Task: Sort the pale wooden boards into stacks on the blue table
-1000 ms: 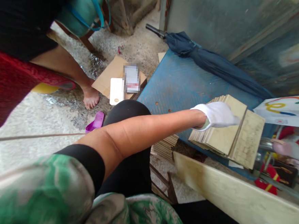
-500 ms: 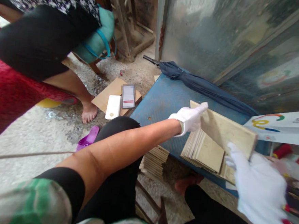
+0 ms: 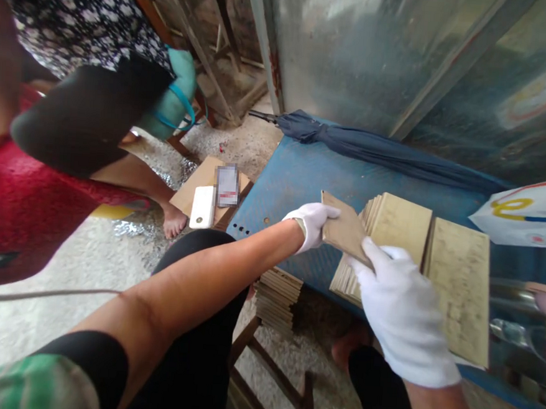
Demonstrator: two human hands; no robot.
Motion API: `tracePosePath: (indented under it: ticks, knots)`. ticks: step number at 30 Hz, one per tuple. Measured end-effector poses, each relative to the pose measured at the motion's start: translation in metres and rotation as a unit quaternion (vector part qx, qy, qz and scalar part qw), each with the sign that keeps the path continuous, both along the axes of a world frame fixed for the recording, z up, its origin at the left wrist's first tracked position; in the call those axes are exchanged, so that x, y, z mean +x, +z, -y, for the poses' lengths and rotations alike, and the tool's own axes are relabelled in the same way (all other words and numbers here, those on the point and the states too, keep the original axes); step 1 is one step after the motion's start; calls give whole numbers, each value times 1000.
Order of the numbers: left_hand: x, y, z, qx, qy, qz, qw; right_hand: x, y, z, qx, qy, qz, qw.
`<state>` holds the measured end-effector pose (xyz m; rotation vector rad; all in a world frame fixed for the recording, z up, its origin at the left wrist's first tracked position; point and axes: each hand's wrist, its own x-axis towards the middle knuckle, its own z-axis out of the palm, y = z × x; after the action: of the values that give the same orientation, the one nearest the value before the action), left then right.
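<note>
Held one thin board (image 3: pixel 342 229) in both gloved grips: left hand (image 3: pixel 312 221) pinching at 9 o'clock, right hand (image 3: pixel 401 307) at 4 o'clock, above tile stack (image 3: pixel 399 229) on blue bench (image 3: pixel 297 181).

A rough home workshop; gritty concrete floor (image 3: pixel 63 258); stacked wooden boards (image 3: pixel 278 295); corrugated metal wall (image 3: pixel 358 55).

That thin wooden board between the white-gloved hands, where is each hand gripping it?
The left hand pinches the board at its left edge; the right hand holds its lower right end.
</note>
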<state>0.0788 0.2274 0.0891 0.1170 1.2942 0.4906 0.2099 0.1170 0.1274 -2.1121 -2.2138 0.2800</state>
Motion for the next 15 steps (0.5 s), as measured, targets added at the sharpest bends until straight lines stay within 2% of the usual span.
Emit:
tracePosePath:
  ticks: [3, 5, 9, 15]
  knots:
    - [-1, -6, 1, 6, -12, 3, 1000, 12, 8, -6, -94, -29, -67, 993]
    - [-3, -12, 2, 37, -13, 4, 999, 21, 15, -10, -121, -81, -103, 984]
    - [-14, -28, 8, 97, -27, -17, 995, 37, 29, -19, -102, -196, -143, 965]
    - [-41, -56, 24, 74, -81, -78, 991, 44, 40, -29, -85, -226, -159, 957]
